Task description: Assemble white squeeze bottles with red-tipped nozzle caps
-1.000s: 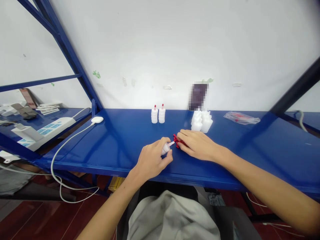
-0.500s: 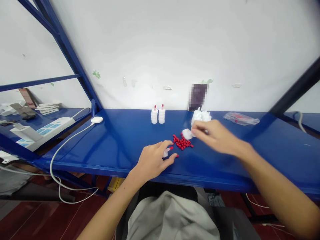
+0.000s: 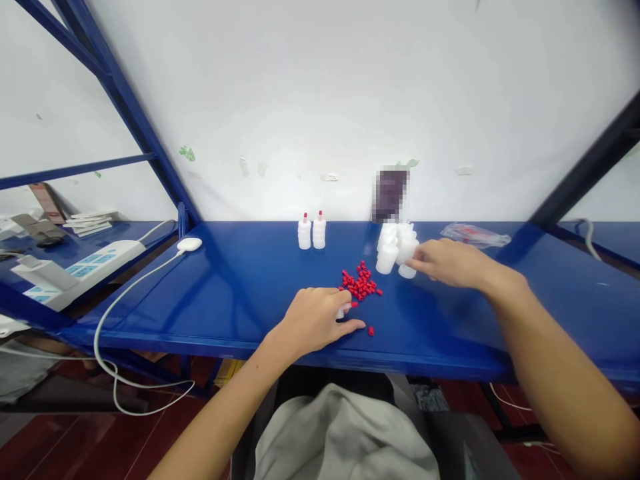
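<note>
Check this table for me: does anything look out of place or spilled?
One red cap lies by the thumb of the left hand, near the table's front edge. It looks stray because most loose caps are clustered farther back. I see no liquid spilled.

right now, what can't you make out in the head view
All in the head view:
Capped bottle: body mostly hidden by the left hand.
White bottle at the right hand: partly covered by its fingers, so I can't tell whether they grip it.
Loose red caps: too small and overlapping to count.
Upright dark object: pixelated beyond recognition.
Clear plastic bag: too blurred to tell what it holds.
</note>
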`<state>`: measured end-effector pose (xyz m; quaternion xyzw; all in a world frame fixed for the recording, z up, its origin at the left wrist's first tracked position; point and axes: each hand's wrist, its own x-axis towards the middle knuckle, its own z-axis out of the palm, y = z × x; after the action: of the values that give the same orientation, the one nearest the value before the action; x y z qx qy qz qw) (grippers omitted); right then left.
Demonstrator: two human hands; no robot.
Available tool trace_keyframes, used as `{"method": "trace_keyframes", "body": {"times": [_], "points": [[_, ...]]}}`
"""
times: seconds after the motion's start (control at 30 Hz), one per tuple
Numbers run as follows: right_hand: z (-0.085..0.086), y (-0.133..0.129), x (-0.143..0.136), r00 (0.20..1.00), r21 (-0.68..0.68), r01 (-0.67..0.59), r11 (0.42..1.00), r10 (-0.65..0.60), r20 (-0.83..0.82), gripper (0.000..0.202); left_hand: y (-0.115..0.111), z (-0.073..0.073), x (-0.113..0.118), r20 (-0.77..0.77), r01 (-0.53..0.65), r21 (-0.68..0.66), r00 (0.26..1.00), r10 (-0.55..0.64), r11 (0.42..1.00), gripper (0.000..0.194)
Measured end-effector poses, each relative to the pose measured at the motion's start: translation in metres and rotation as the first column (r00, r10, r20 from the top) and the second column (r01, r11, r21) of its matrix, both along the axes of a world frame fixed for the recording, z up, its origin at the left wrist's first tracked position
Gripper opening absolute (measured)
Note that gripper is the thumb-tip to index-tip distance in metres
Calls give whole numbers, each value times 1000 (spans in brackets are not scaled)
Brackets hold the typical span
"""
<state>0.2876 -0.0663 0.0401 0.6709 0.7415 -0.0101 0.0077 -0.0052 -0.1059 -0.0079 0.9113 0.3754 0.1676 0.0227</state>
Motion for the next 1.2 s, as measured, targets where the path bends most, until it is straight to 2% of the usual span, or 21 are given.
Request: {"method": "trace_keyframes", "body": {"times": [0.07, 0.13, 0.23, 0.33, 0.4, 0.53, 0.6, 0.67, 0.73, 0.77, 0.87, 0.93, 1.0, 1.07, 1.13, 1.2], "points": [[7, -7, -2, 997, 1, -54, 999, 54, -62, 40, 1, 3, 5, -19, -6, 9, 1000, 6, 1000, 25], [13, -15, -8, 968, -50, -181, 982, 169, -185, 36, 0, 4, 6, -1, -33, 18, 999, 33, 999, 16], [16, -26, -29, 850, -103, -401, 910, 328, -411, 32, -5, 5, 1, 59, -51, -8, 997, 51, 999, 10], [7, -32, -57, 720, -3, -528, 849, 446, -533, 32, -10, 2, -3, 100, -34, -27, 994, 36, 999, 11], [-3, -33, -75, 664, 64, -608, 791, 552, -504, 31, -11, 0, -4, 103, -25, -16, 994, 26, 1000, 11], [-23, -34, -95, 591, 173, -697, 696, 694, -411, 32, -8, -5, -4, 132, 3, -11, 991, -2, 1000, 15], [-26, -34, -97, 546, 199, -696, 690, 689, -477, 33, -8, -6, -5, 144, 33, 0, 989, -33, 999, 14], [-25, -34, -95, 507, 202, -672, 712, 642, -575, 37, -9, -7, -6, 139, 54, 27, 989, -57, 998, 12], [-22, -31, -90, 528, 193, -632, 751, 599, -602, 38, -11, -6, -6, 144, 37, 39, 989, -43, 999, 11], [-20, -29, -87, 578, 189, -605, 773, 590, -564, 38, -12, -6, -5, 152, 17, 32, 988, -22, 999, 12], [-19, -22, -78, 764, 183, -535, 825, 565, -311, 30, -14, -3, -5, 187, -65, -17, 980, 67, 998, 11], [-20, -20, -73, 827, 161, -517, 841, 539, -160, 25, -14, -2, -5, 206, -102, -49, 972, 110, 994, 9], [-20, -20, -71, 850, 143, -503, 853, 518, -97, 23, -14, -1, -5, 222, -111, -66, 967, 123, 992, 7], [-20, -22, -72, 857, 156, -478, 864, 498, -132, 25, -14, -1, -5, 223, -95, -61, 969, 107, 994, 7], [-19, -26, -77, 819, 177, -494, 851, 524, -234, 28, -13, -2, -6, 211, -71, -45, 974, 79, 996, 8], [-21, -30, -84, 738, 184, -562, 807, 589, -331, 30, -13, -3, -5, 191, -43, -41, 980, 50, 998, 9]]}}
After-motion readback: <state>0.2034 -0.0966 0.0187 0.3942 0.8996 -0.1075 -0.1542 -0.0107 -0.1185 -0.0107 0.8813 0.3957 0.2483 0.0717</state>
